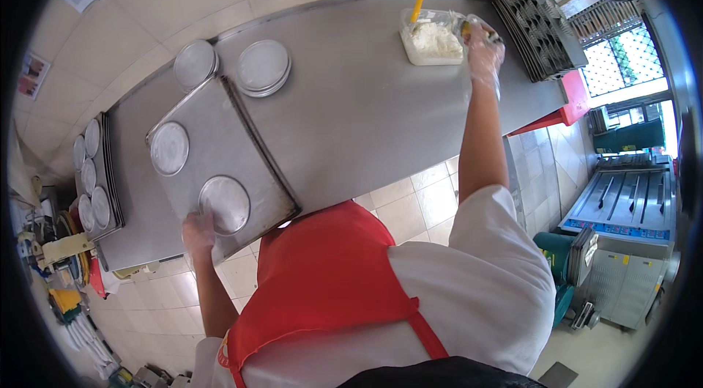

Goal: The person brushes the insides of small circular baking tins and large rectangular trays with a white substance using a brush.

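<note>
My left hand [199,234], in a clear plastic glove, is at the near edge of a metal baking tray [219,135], touching a round metal pan [224,205]; whether it grips the pan is unclear. Another round pan [169,148] lies farther back on the tray. At the far right of the steel table, my gloved right hand [484,53] is closed around something partly hidden, with a yellow part showing, beside a clear plastic tub [434,60]. White, crumbly or creamy stuff [435,42] fills the tub, and a yellow handle with a blue end [418,2] stands up in it.
Stacks of round pans [263,66] [195,65] stand behind the tray. At the left end, stacked trays [110,179] carry several round pans. Stacked molded baking pans [541,31] stand at the right end, near a red plastic stool or table [574,97]. Tiled wall borders the back.
</note>
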Demonstrator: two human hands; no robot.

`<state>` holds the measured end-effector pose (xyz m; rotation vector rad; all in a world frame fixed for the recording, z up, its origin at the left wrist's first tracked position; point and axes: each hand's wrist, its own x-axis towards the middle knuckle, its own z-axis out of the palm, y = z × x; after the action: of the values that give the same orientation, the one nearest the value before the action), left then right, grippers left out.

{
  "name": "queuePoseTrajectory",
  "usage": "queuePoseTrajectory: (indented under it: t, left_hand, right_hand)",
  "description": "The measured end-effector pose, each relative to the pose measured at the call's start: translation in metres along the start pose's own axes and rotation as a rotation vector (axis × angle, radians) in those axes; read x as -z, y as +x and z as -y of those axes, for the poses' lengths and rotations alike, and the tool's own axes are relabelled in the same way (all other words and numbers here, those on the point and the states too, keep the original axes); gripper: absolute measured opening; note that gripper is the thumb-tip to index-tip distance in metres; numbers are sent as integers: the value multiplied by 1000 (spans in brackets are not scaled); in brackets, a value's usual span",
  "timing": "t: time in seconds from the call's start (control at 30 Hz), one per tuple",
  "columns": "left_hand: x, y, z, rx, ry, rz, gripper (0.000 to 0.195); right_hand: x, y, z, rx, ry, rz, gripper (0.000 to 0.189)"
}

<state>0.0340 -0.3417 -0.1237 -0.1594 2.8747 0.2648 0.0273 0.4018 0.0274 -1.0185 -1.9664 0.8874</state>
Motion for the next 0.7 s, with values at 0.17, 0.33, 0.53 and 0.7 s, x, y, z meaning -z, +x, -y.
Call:
queuePoseTrajectory:
  t: [0.17, 0.33, 0.53, 0.7]
  left_hand:
    - [-63, -16, 37, 201, -1, -251, 48]
    - [-31, -80, 12, 322, -1095, -489, 44]
    - [15, -85, -73, 522, -1929, -243, 37]
    - [74, -69, -221, 70, -2049, -74, 25]
  right_hand:
    - [-96, 92, -115, -125, -597, 378, 48]
    - [-97, 92, -115, -342, -160, 343, 43]
    - [-87, 54, -97, 116, 247, 287, 35]
    - [-57, -144, 33, 252, 715, 913, 19]
